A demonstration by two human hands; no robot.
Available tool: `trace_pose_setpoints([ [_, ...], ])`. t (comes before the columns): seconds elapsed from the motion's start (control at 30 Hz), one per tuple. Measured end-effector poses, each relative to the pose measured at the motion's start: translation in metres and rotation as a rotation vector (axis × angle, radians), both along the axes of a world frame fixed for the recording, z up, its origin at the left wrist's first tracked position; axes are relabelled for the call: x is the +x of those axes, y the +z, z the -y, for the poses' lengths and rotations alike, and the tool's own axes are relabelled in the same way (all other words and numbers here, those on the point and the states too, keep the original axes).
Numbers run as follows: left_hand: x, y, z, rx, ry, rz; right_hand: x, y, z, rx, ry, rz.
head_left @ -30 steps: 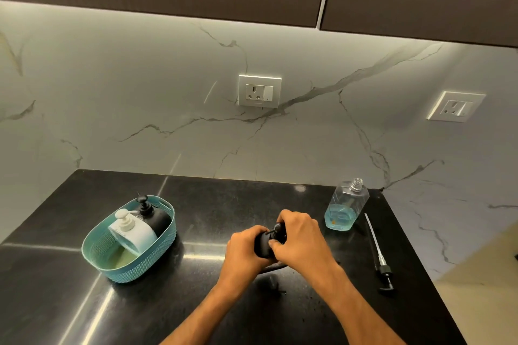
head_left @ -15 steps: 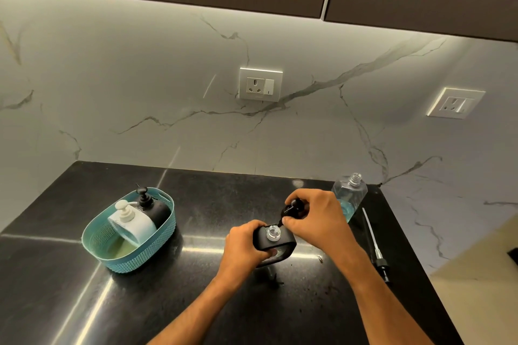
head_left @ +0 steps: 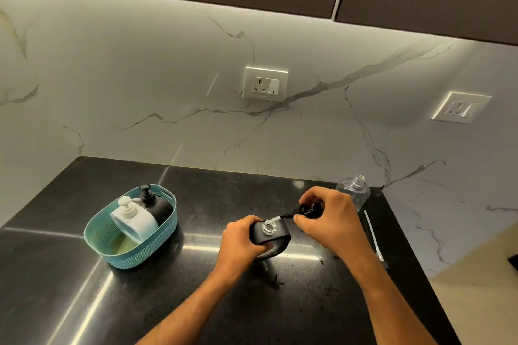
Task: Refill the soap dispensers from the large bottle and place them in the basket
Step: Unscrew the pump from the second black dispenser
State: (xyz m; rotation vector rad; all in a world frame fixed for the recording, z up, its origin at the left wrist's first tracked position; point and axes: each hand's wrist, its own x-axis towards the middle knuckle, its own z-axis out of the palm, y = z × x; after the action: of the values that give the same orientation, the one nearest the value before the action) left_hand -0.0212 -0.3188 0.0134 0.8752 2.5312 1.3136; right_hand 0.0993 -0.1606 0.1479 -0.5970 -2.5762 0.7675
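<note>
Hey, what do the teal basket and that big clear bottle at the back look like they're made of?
The teal basket looks like moulded plastic with a matte finish: its wall has a regular woven-style lattice and cut-out handles. The large clear bottle is transparent with a threaded open neck, probably clear plastic, though glass cannot be ruled out from this view.

- I see a black polished desk (head_left: 70, 302) running up to a veined marble wall, with light streaks reflected across it.
- A teal woven basket (head_left: 157, 246) stands on its left part.
- A clear bottle (head_left: 361, 194), uncapped, stands near the back right corner.
- A loose pump with its long tube (head_left: 371, 232) lies along the right edge, just beside that bottle.
</note>
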Motion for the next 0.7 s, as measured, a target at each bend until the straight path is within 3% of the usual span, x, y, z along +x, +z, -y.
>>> trace_pose_setpoints([
  [0.33, -0.01, -0.002, 0.009, 0.014, 0.029, 0.005, 0.013, -0.041, -0.016, -0.064, -0.144, -0.177],
  [0.53, -0.005, -0.003, 0.014, 0.046, 0.064, 0.035, 0.017, -0.147, -0.019, -0.074, -0.341, -0.031],
  [0.7, 0.002, -0.006, 0.013, 0.062, 0.091, 0.057, 0.024, -0.196, -0.002, -0.119, -0.41, 0.041],
])
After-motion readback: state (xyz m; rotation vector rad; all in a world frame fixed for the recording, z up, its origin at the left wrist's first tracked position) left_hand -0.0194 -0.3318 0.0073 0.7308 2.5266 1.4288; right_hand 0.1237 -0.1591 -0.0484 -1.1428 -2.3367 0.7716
